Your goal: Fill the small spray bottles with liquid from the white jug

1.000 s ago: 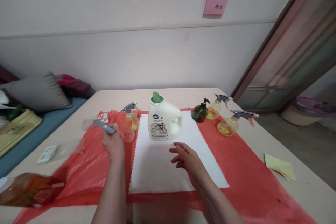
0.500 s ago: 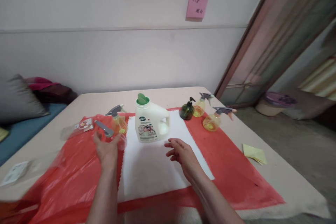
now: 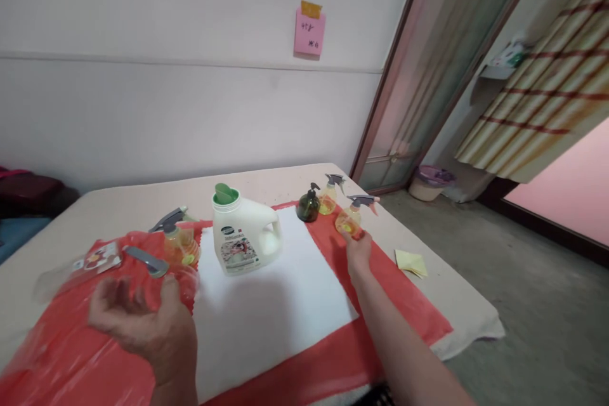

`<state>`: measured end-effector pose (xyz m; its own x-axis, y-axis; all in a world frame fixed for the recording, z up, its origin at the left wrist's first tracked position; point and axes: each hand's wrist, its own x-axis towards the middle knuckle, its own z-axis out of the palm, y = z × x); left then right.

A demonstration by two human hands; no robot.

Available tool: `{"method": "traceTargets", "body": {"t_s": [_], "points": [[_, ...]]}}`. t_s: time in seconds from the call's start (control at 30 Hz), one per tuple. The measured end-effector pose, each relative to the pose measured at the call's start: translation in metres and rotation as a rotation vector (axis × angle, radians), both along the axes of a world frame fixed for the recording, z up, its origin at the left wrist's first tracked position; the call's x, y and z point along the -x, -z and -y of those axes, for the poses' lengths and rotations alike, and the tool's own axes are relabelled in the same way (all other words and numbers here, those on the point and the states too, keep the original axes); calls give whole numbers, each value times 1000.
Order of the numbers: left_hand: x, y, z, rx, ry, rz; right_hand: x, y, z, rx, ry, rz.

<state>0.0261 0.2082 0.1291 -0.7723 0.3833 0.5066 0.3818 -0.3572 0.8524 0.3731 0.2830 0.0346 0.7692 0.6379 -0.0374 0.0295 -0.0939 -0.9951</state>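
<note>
With the white plastic jug [image 3: 247, 238] taken as the clock's centre, the left hand [image 3: 147, 327] is seen at 8 o'clock, palm turned up, thumb and fingers spread wide and slightly curled. Just beyond its thumb, a grey plastic spray head [image 3: 147, 261] is seen above crumpled red plastic sheeting [image 3: 90, 352]; whether it is touched by the thumb cannot be told. The right hand [image 3: 358, 252] is placed at 3 o'clock, its fingertips brought to the lower side of a clear round spray bottle with yellow liquid and a grey-and-pink trigger [image 3: 348, 219]; how firmly that bottle is gripped cannot be told. Toward 2 o'clock, a dark green pump bottle [image 3: 308, 206] is set beside a yellowish spray bottle with a grey trigger [image 3: 327, 201]. At 9 o'clock, an amber-tinted ribbed spray bottle [image 3: 181, 246] is placed near the jug, and farther out a clear packet with a printed card [image 3: 102, 256] is laid. The jug is stood upright on a white cloth [image 3: 271, 311], a green cap piece [image 3: 224, 193] seated in its mouth. Pale yellow paper slips [image 3: 412, 262] are left at 3 o'clock, beyond the right hand
</note>
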Motion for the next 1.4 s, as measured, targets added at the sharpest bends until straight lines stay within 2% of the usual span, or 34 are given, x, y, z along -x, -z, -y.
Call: {"method": "traceTargets", "body": {"t_s": [0.1, 0.27, 0.37, 0.47, 0.57, 0.67, 0.73, 0.83, 0.9, 0.97, 1.0, 1.07, 1.13, 1.2, 1.27, 1.4], "points": [[6, 7, -8, -79, 43, 14, -22, 13, -26, 73, 108, 148], [6, 9, -16, -125, 104, 55, -37, 24, -57, 100, 100, 261], [-1, 8, -15, -168, 131, 90, -37, 21, -55, 86, 88, 259], [-8, 12, -12, -166, 248, 99, -27, 7, -31, 34, 24, 240], [-19, 17, -3, -6, 473, 19, -5, -17, 12, -53, -175, 227], [-35, 17, 7, 225, 828, -15, 27, -47, 54, -114, -468, 220], [-46, 16, 12, 322, 1078, 59, 50, -68, 74, -110, -770, 226], [-53, 15, 15, 280, 1294, 171, 86, -93, 87, -13, -1180, 171], [-50, 15, 13, 272, 1311, 226, 109, -100, 89, 38, -1344, 104], [-44, 14, 11, 263, 1232, 316, 129, -99, 88, -15, -1426, -28], [-41, 14, 10, 231, 1179, 375, 137, -94, 88, -78, -1418, -142], [-34, 11, 8, 116, 1087, 481, 150, -82, 89, -164, -1314, -458], [-29, 8, 7, 16, 1040, 523, 159, -67, 92, -98, -1240, -778], [-25, 5, 7, -7, 1034, 522, 164, -55, 96, 58, -1303, -1006], [-22, 4, 7, 25, 1049, 533, 168, -48, 99, 153, -1371, -1114], [-22, 1, 9, 82, 1069, 564, 171, -39, 98, 240, -1295, -1095]]}}
